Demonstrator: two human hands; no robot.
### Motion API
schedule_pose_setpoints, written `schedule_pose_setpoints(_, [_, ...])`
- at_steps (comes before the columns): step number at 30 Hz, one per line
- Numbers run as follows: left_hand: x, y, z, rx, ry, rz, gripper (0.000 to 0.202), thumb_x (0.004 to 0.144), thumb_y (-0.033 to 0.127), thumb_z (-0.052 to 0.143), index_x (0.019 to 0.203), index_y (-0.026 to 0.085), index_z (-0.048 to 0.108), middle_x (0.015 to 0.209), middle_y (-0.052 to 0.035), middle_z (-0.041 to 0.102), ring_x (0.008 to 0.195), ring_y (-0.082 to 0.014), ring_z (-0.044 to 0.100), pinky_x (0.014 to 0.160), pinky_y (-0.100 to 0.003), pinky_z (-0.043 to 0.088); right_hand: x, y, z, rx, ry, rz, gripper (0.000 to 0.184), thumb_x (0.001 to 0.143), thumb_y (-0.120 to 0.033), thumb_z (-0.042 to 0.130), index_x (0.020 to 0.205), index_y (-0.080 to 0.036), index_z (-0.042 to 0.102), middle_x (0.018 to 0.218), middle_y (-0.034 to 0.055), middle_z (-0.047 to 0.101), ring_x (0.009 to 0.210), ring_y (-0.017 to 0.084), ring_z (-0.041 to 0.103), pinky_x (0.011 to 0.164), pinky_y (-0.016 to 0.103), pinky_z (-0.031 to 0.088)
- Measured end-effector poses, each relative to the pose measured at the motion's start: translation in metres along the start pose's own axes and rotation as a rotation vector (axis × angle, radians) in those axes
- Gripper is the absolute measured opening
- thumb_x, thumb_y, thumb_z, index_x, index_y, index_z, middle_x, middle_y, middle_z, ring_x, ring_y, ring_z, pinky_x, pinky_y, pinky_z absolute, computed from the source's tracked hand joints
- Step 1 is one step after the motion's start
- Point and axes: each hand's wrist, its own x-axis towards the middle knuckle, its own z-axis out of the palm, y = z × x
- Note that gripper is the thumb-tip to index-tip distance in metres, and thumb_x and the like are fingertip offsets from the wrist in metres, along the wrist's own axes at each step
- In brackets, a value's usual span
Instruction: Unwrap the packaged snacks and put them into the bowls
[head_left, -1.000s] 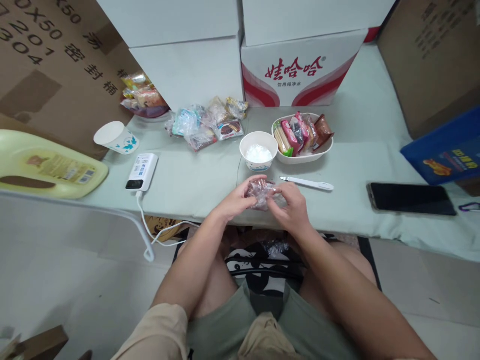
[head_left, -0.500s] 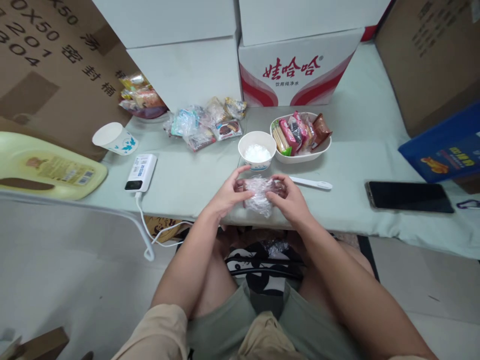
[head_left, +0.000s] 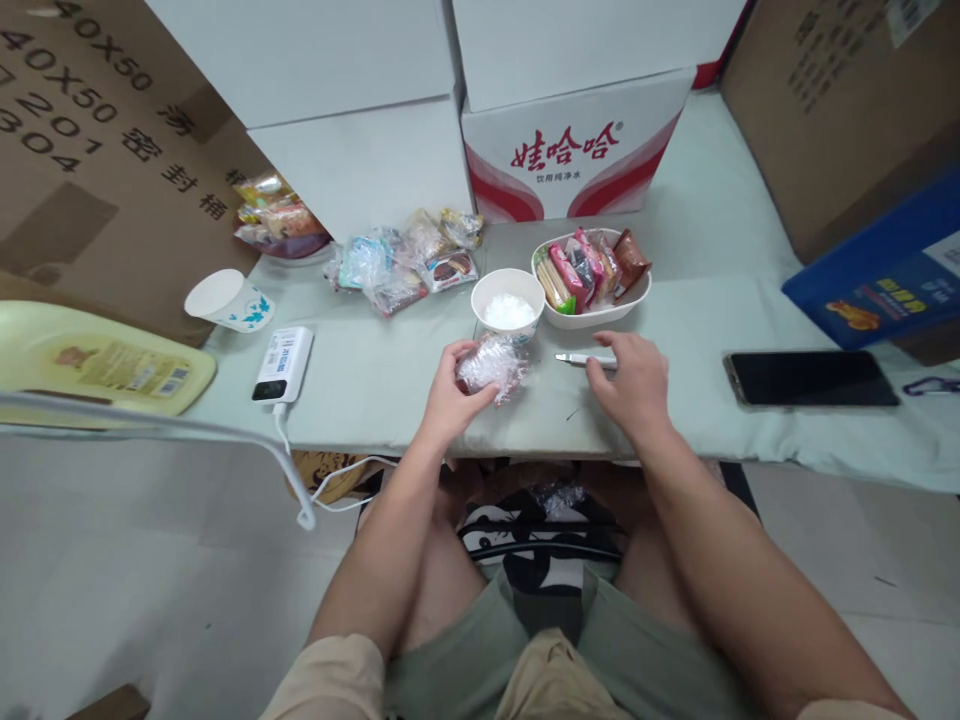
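Observation:
My left hand (head_left: 448, 392) is closed around a snack in crinkly clear wrapping (head_left: 491, 363), holding it just above the pale green table top (head_left: 375, 370). My right hand (head_left: 631, 382) has dropped to the table to the right of it. Its fingers curl over the handle of a slim white tool (head_left: 575, 358), whose tip sticks out to the left. A small white bowl with white contents (head_left: 508, 300) stands right behind the wrapped snack. Behind my right hand is a white dish of wrapped snacks (head_left: 592, 272).
A black phone (head_left: 810, 378) lies at the right, below a blue box (head_left: 877, 280). At the left are a white power bank (head_left: 283, 362) with its cable, a paper cup (head_left: 225, 298) and a yellow jug (head_left: 97, 360). Loose snack packets (head_left: 405, 262) lie before stacked cartons (head_left: 570, 150).
My right hand let go of the wrapped snack and moved right onto the white tool. My left hand kept the snack and shifted it slightly left and back.

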Motion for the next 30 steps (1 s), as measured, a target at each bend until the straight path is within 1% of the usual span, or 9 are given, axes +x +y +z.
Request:
schedule_pose_setpoints(3, [-0.002, 0.001, -0.006, 0.042, -0.004, 0.017, 0.053, 0.067, 0.027, 0.075, 0.113, 0.021, 0.049, 0.134, -0.012, 0.059, 0.118, -0.0253, 0.062, 0.091, -0.035, 0.053, 0.001, 0.019, -0.007, -0.261, -0.042, -0.052, 0.03, 0.085, -0.025, 0.053, 0.11, -0.021, 0.069, 0.129, 0.0142, 0.066, 0.125, 0.036, 0.052, 0.101, 0.055, 0.036])
schedule_pose_setpoints(5, [-0.004, 0.002, -0.007, 0.061, -0.006, 0.018, 0.049, 0.07, 0.025, 0.072, 0.113, 0.021, 0.049, 0.138, -0.0135, 0.058, 0.123, -0.0257, 0.06, 0.093, -0.035, 0.054, -0.002, 0.024, -0.01, -0.258, -0.084, -0.052, 0.025, 0.086, -0.027, 0.053, 0.101, -0.021, 0.071, 0.12, 0.0139, 0.071, 0.116, 0.035, 0.058, 0.098, 0.053, 0.038])
schedule_pose_setpoints(8, [-0.005, 0.001, -0.005, 0.152, 0.019, 0.056, 0.052, 0.071, 0.021, 0.07, 0.118, 0.02, 0.049, 0.138, -0.0142, 0.058, 0.124, -0.026, 0.059, 0.095, -0.037, 0.054, -0.011, 0.015, -0.014, -0.03, -0.127, -0.03, 0.027, 0.089, -0.035, 0.051, 0.097, -0.02, 0.072, 0.09, 0.0107, 0.075, 0.084, 0.027, 0.067, 0.081, 0.041, 0.047])
schedule_pose_setpoints(12, [-0.006, -0.003, 0.001, 0.353, 0.051, 0.153, 0.065, 0.069, 0.018, 0.073, 0.129, 0.02, 0.048, 0.13, -0.0118, 0.061, 0.118, -0.026, 0.061, 0.099, -0.04, 0.052, -0.029, -0.017, -0.007, 0.447, -0.329, 0.018, 0.04, 0.095, -0.046, 0.042, 0.085, -0.02, 0.07, 0.06, 0.002, 0.066, 0.051, 0.015, 0.059, 0.056, 0.027, 0.045])
schedule_pose_setpoints(14, [-0.008, -0.003, 0.004, 0.424, 0.032, 0.188, 0.066, 0.07, 0.018, 0.073, 0.13, 0.02, 0.048, 0.127, -0.0111, 0.061, 0.117, -0.0259, 0.061, 0.1, -0.04, 0.052, -0.035, -0.032, 0.001, 0.514, -0.391, 0.008, 0.041, 0.096, -0.046, 0.042, 0.081, -0.019, 0.07, 0.054, 0.0002, 0.063, 0.046, 0.014, 0.056, 0.052, 0.025, 0.043])
schedule_pose_setpoints(17, [-0.01, 0.0, 0.008, 0.458, -0.008, 0.225, 0.06, 0.071, 0.016, 0.072, 0.127, 0.021, 0.051, 0.124, -0.0103, 0.061, 0.116, -0.0253, 0.061, 0.095, -0.038, 0.054, -0.038, -0.045, 0.013, 0.438, -0.372, -0.049, 0.037, 0.094, -0.039, 0.043, 0.078, -0.019, 0.07, 0.052, -0.0003, 0.062, 0.046, 0.013, 0.055, 0.054, 0.025, 0.04])
schedule_pose_setpoints(21, [-0.009, 0.001, 0.006, 0.3, 0.018, 0.139, 0.06, 0.07, 0.021, 0.074, 0.125, 0.021, 0.051, 0.124, -0.0098, 0.06, 0.113, -0.0239, 0.062, 0.084, -0.032, 0.057, -0.036, -0.046, 0.018, 0.307, -0.367, -0.153, 0.033, 0.092, -0.035, 0.046, 0.08, -0.02, 0.072, 0.066, 0.003, 0.07, 0.06, 0.017, 0.063, 0.061, 0.026, 0.04])
schedule_pose_setpoints(26, [0.002, -0.009, -0.009, -0.033, 0.263, -0.019, 0.063, 0.069, 0.032, 0.079, 0.123, 0.023, 0.049, 0.128, -0.0098, 0.058, 0.111, -0.021, 0.063, 0.087, -0.03, 0.055, -0.032, -0.031, 0.006, 0.192, -0.443, -0.159, 0.034, 0.092, -0.037, 0.046, 0.083, -0.022, 0.075, 0.068, 0.0024, 0.072, 0.06, 0.019, 0.062, 0.06, 0.028, 0.038])
schedule_pose_setpoints(30, [0.001, -0.01, -0.009, -0.095, 0.264, -0.083, 0.063, 0.07, 0.039, 0.078, 0.123, 0.024, 0.048, 0.124, -0.0092, 0.06, 0.103, -0.0197, 0.065, 0.082, -0.029, 0.055, -0.025, -0.011, -0.004, 0.049, -0.248, -0.076, 0.031, 0.09, -0.037, 0.049, 0.098, -0.024, 0.076, 0.082, 0.0045, 0.075, 0.069, 0.021, 0.063, 0.062, 0.031, 0.04])
